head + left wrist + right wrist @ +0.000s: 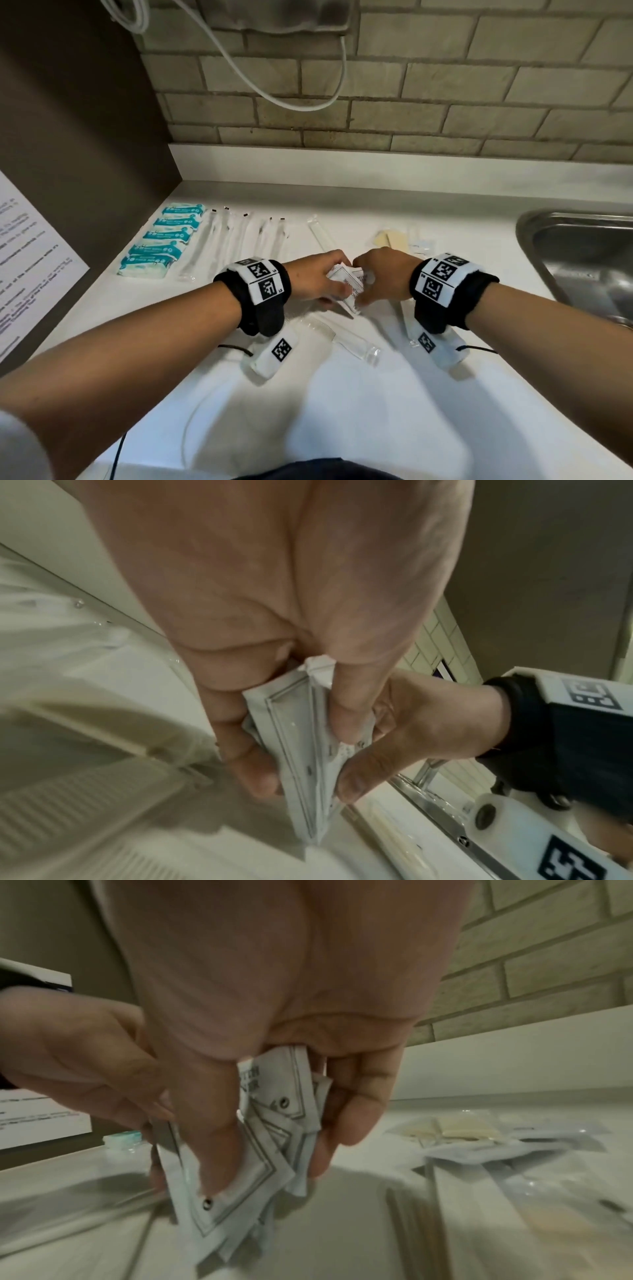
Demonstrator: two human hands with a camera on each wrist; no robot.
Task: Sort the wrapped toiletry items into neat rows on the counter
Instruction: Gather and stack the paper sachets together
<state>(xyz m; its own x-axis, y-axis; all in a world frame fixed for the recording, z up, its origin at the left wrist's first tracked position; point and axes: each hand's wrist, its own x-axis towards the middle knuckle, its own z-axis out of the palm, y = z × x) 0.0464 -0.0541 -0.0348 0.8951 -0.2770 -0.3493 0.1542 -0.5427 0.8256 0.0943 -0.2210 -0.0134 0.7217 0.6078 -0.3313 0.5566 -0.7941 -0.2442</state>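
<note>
A bundle of white printed sachets (346, 285) is held just above the counter (376, 411), between both hands. My left hand (337, 291) grips its left side with curled fingers and thumb. My right hand (363, 292) grips the right side. In the left wrist view the left hand (298, 750) pinches the sachets (308, 791) and the right hand's thumb presses them from the other side. In the right wrist view the right hand (277, 1137) holds several fanned sachets (212, 1218).
Teal packets (161, 240) lie in a column at the back left, next to a row of long clear-wrapped sticks (233, 240). Beige items in clear bags (390, 240) lie behind my right hand. A long clear wrapper (342, 335) lies under my wrists. A steel sink (582, 260) is at the right.
</note>
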